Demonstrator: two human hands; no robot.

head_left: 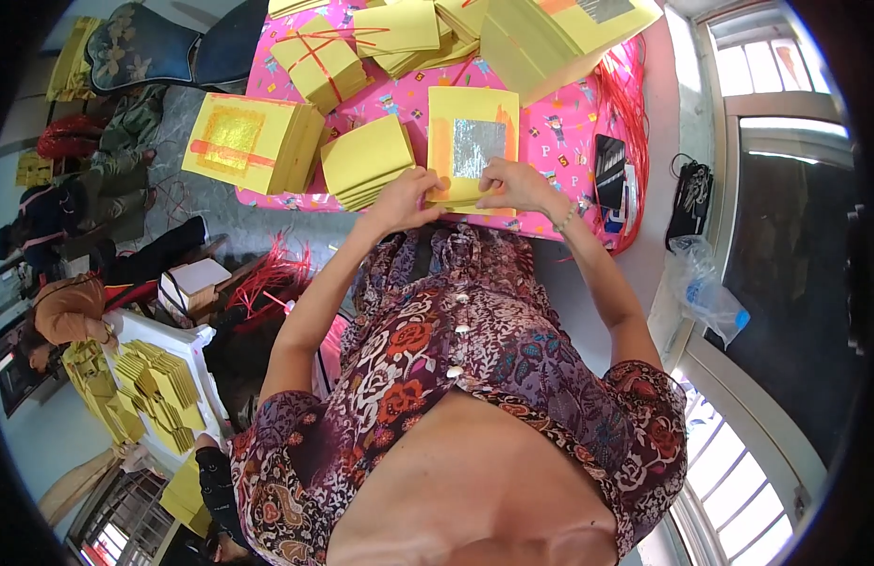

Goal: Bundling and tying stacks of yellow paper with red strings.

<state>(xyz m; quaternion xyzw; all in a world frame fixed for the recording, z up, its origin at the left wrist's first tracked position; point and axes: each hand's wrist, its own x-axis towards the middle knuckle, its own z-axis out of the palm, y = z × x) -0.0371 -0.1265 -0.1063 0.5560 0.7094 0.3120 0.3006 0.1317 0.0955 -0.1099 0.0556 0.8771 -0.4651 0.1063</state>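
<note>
Both hands are down on a yellow sheet (473, 141) with a silver foil square (478, 148) in its middle. It lies on top of a thin pile at the near edge of the pink table (559, 132). The left hand (406, 200) presses on the sheet's near left corner, fingers curled and bearing down on the paper. The right hand (512, 181) has its fingertips pinched on the near edge, just under the foil.

It looks as though the top sheet is being worked loose from the pile, or started into a fold; I can't tell which from here. Whichever it is, the next move seems to call for the left hand to hold the pile steady while the right lifts only the one leaf, since the thin paper could drag a second along.

Just left of the hands sits a small stack (366, 160) of plain yellow sheets. Further left is a thick stack with gold foil (253, 141), and at the far side a bundle tied with red string (319, 66). A dark phone (608, 160) lies to the right, among loose red strands (630, 85).
</note>
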